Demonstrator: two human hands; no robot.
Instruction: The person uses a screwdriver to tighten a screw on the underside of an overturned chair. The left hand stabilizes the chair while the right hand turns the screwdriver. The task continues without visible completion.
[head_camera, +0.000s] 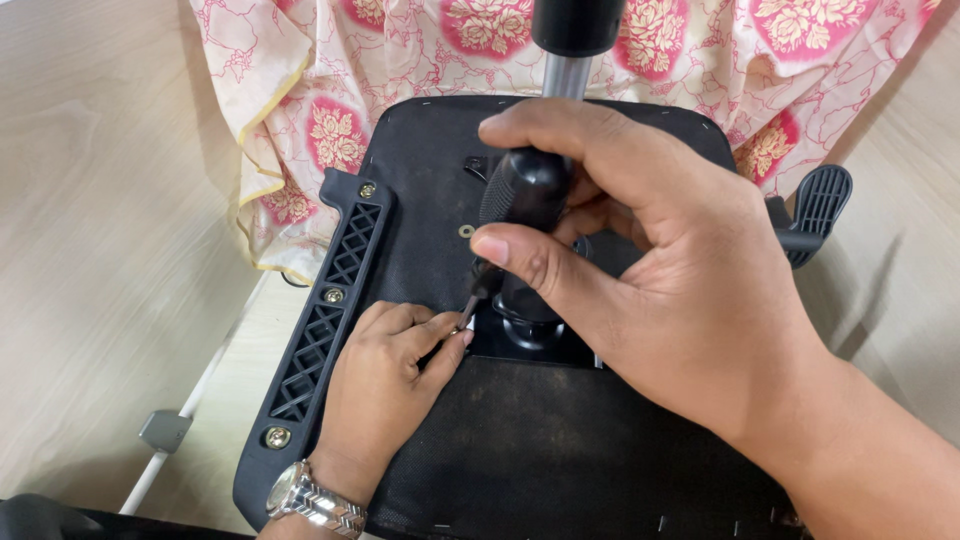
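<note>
The right hand (640, 260) grip clamps a knurled black screwdriver handle (525, 190); the left hand (385, 385) pinches its tip.

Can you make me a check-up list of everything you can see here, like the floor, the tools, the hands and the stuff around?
Surface: pale wood-look floor.
Job's things: upturned black chair seat with its metal post; black-handled screwdriver, tip down by the central plate.
Clutter: nothing seen.
Hands: right hand wraps the screwdriver handle; left hand, with a silver wristwatch, pinches at the screwdriver tip.
Cables: nothing seen.
Surroundings: cream and pink flowered cloth under the seat; black armrest bracket with brass screws; black lever paddle; white rail with a grey clip.
</note>
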